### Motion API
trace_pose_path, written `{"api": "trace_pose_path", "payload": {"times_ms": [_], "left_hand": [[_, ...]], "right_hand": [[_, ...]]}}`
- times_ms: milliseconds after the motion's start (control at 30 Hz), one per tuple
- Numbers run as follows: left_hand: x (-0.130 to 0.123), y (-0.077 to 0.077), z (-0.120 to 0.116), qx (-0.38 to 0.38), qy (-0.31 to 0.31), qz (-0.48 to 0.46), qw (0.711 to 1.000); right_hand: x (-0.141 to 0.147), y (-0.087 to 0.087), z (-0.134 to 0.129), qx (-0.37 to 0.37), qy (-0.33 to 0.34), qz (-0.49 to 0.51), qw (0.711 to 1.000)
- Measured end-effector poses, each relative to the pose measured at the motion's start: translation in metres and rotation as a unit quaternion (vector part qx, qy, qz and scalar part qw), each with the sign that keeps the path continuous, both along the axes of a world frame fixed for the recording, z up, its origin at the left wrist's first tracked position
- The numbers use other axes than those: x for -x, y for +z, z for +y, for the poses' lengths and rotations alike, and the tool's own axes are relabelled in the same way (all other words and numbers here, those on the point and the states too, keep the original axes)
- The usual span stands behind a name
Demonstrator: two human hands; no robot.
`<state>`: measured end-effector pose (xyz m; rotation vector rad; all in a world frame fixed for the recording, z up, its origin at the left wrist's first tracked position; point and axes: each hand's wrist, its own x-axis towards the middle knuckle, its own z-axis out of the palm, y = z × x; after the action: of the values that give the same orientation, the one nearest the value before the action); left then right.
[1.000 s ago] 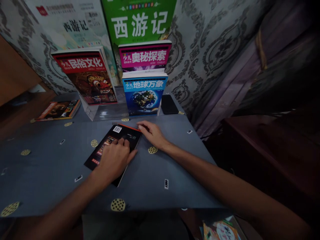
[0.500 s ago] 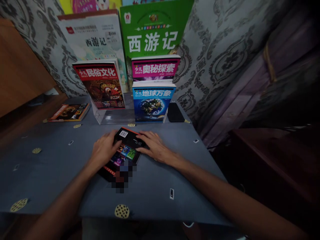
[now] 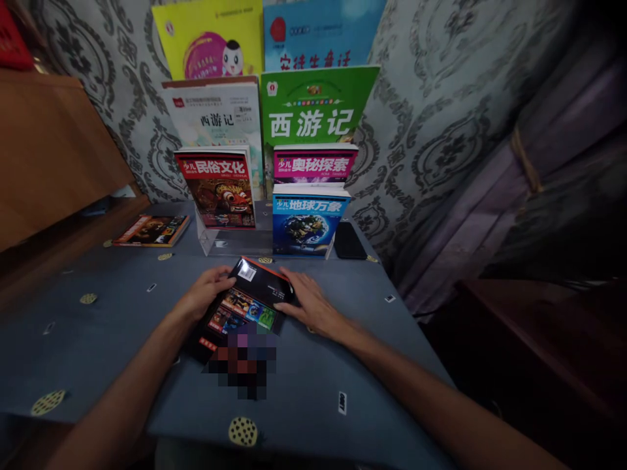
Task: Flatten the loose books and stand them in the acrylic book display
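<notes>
A black book (image 3: pixel 252 281) with a white barcode and small coloured pictures lies between both hands, its top end tilted up a little; its lower part is blurred by pixel blocks. My left hand (image 3: pixel 208 292) grips the book's left edge, thumb on the cover. At the right edge, my right hand (image 3: pixel 309 301) has its thumb on the cover and its other fingers at the upper corner. Behind the book stands a clear rack (image 3: pixel 235 243) holding a red-titled book (image 3: pixel 223 192), a blue book (image 3: pixel 308 225) and a pink book (image 3: pixel 316 165).
Taller books, including a green one (image 3: pixel 318 98) and a yellow one (image 3: pixel 171 46), stand at the back. Another book (image 3: pixel 151 230) lies flat at the left. A dark phone-like object (image 3: pixel 350 241) is right of the rack. The blue-grey tablecloth (image 3: pixel 382 365) has pineapple prints.
The view has tilted up, showing more of the back books. Both hands now grip the black book's edges, and its top end looks raised from the cloth.
</notes>
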<state>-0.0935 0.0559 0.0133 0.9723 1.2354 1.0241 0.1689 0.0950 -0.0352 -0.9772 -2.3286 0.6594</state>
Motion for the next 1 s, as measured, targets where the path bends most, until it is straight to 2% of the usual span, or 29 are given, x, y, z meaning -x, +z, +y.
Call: {"api": "trace_pose_path", "payload": {"times_ms": [133, 200, 267, 333, 367, 533, 633, 733, 833, 933, 1000], "left_hand": [[-0.001, 0.004, -0.001, -0.033, 0.016, -0.058, 0.998], [-0.003, 0.006, -0.002, -0.049, 0.03, -0.08, 0.995], [-0.005, 0.008, -0.003, -0.065, 0.04, -0.098, 0.992], [-0.007, 0.011, -0.004, -0.08, 0.048, -0.109, 0.99], [-0.008, 0.012, -0.005, -0.086, 0.053, -0.113, 0.988], [-0.007, 0.016, -0.005, -0.122, 0.083, -0.132, 0.98], [-0.004, 0.014, -0.003, -0.137, 0.093, -0.149, 0.975], [-0.003, 0.01, -0.001, -0.138, 0.091, -0.164, 0.973], [-0.003, 0.008, 0.0, -0.141, 0.085, -0.176, 0.971], [-0.002, 0.01, -0.001, -0.154, 0.078, -0.186, 0.967], [0.0, 0.013, -0.003, -0.17, 0.074, -0.194, 0.963]], "right_hand": [[0.003, -0.009, 0.005, 0.103, -0.04, 0.145, 0.983], [0.009, -0.011, 0.004, 0.181, -0.049, 0.237, 0.953], [0.017, -0.009, -0.001, 0.257, -0.061, 0.32, 0.91], [0.023, -0.005, -0.009, 0.306, -0.068, 0.376, 0.872], [0.026, -0.002, -0.014, 0.323, -0.059, 0.385, 0.862], [0.03, 0.014, -0.038, 0.417, 0.077, 0.287, 0.859], [0.03, 0.018, -0.044, 0.448, 0.13, 0.265, 0.844], [0.03, 0.018, -0.045, 0.464, 0.157, 0.27, 0.829], [0.031, 0.018, -0.045, 0.457, 0.17, 0.275, 0.829], [0.031, 0.022, -0.046, 0.437, 0.168, 0.271, 0.841], [0.029, 0.029, -0.046, 0.409, 0.153, 0.252, 0.863]]}}
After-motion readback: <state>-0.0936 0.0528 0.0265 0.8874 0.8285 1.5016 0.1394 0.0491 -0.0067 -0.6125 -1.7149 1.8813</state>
